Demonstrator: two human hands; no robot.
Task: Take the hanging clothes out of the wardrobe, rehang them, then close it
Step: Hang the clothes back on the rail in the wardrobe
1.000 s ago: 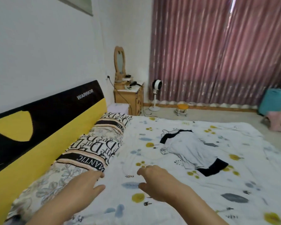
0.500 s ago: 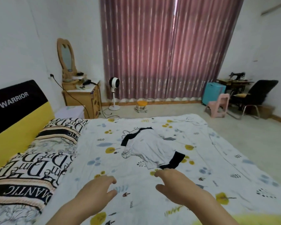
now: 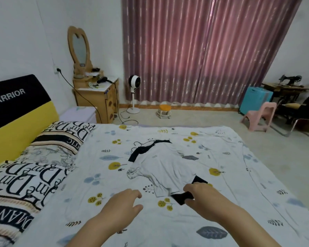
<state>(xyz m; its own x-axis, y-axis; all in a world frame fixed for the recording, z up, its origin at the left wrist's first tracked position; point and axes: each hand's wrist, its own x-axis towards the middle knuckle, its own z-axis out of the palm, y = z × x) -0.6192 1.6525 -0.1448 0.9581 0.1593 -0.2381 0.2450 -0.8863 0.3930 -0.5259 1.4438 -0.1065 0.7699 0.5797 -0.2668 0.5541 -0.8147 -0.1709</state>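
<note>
Both hands have closed in on the shirt [image 3: 161, 168], which lies flat mid-bed [image 3: 257, 184] on its hanger [image 3: 141, 145]. The right hand [image 3: 202, 196] reaches its black hem, fingers released; the left hand [image 3: 123, 204] hovers near, empty. Pickup seems imminent.

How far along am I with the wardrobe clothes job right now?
Done: one white and black garment lies on the bed, its hanger at the far end. In hand: your right hand reaches its black near edge, touching or just above it; your left hand hovers open beside it. Left: rehanging and closing the wardrobe, which is out of view.
</note>
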